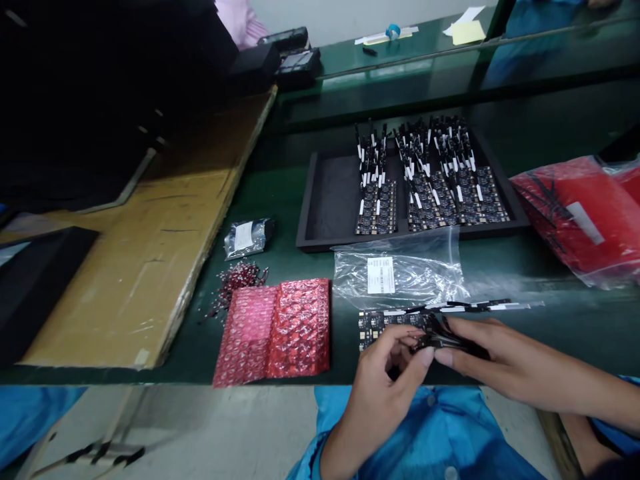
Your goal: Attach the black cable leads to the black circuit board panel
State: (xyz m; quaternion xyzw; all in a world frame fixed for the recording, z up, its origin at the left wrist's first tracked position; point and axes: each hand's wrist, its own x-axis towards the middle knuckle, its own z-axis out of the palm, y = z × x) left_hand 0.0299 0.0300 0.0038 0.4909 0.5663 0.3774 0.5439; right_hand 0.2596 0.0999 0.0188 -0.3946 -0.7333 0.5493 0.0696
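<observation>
Near the table's front edge my left hand (387,380) pinches thin black cables (440,339) at the right end of a circuit board panel (377,323). My right hand (480,350) closes round the same cable bundle from the right, its fingertips almost touching the left ones. Parts of the panel are hidden behind my fingers. More cables with white labels lie along the panel's far edge. Just beyond is a clear plastic bag (420,270) with a white label. Behind it, a black foam tray (327,200) bears several board panels (377,207) with black cables attached.
Red bubble wrap (300,327), a pile of small red and black wired parts (240,277) and a silvery bag (246,237) lie to the left, beside a cardboard sheet (165,267). Red bags (585,220) lie at the right. A pink sleeve (240,23) shows at the back.
</observation>
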